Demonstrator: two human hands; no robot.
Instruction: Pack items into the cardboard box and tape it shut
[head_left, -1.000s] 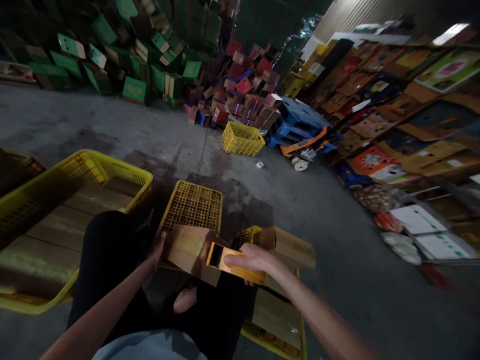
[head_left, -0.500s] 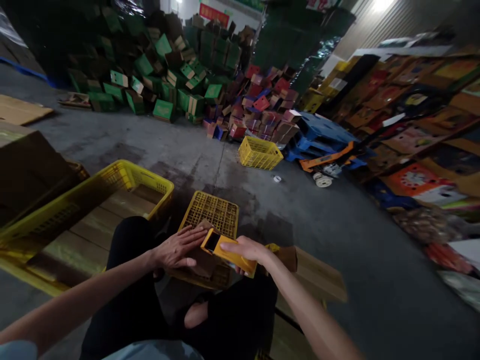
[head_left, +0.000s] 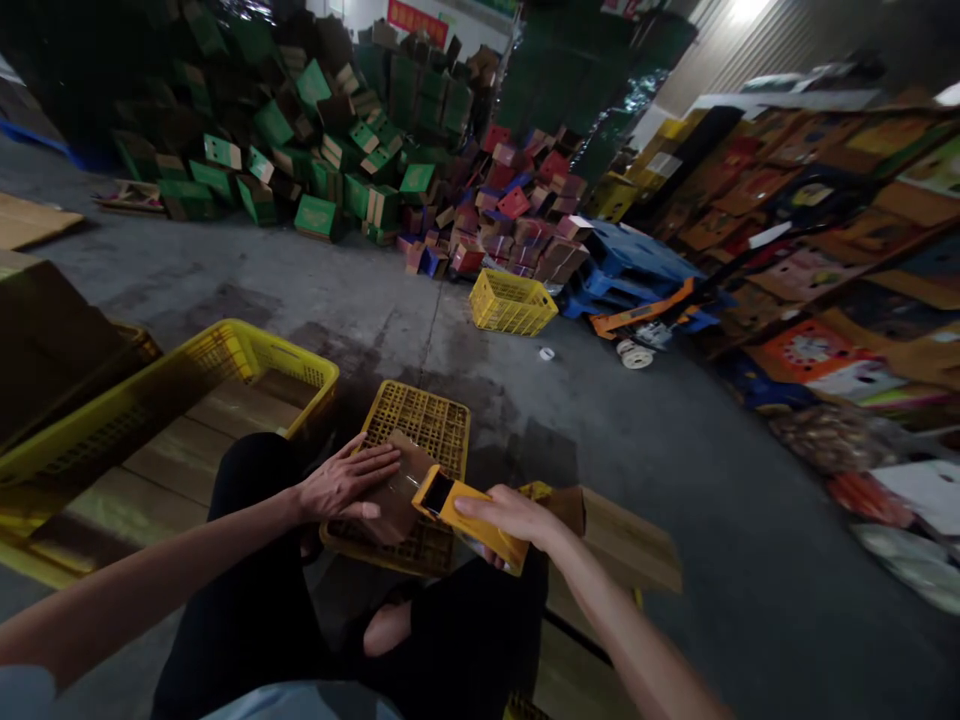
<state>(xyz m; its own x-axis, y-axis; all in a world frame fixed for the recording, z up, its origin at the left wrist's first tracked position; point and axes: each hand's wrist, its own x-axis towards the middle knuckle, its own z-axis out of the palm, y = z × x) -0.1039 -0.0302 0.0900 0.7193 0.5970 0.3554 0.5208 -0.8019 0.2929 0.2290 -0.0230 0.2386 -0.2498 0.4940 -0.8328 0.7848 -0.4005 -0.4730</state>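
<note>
A small brown cardboard box (head_left: 401, 487) lies on an upturned yellow crate (head_left: 417, 412) between my knees. My left hand (head_left: 349, 485) rests flat on the box's left side, fingers stretched out. In my right hand (head_left: 510, 520) is a yellow tape dispenser (head_left: 471, 510), its front end at the right edge of the box. A shiny strip, which looks like clear tape, shows on the box top near the dispenser. My right thumb lies along the dispenser's upper side; most of the other fingers are hidden beneath it.
To my left a large yellow crate (head_left: 296, 362) holds several flat cardboard boxes (head_left: 180, 455). An open carton (head_left: 626, 540) stands by my right knee. Farther off are another yellow crate (head_left: 514, 303), an orange pallet jack (head_left: 645, 312), blue pallets (head_left: 637, 258) and heaped green boxes (head_left: 319, 215).
My right hand has drawn the tape dispenser right, off the box top to its right edge. More of the box shows now. My left hand remains on the box. The view has shifted slightly.
</note>
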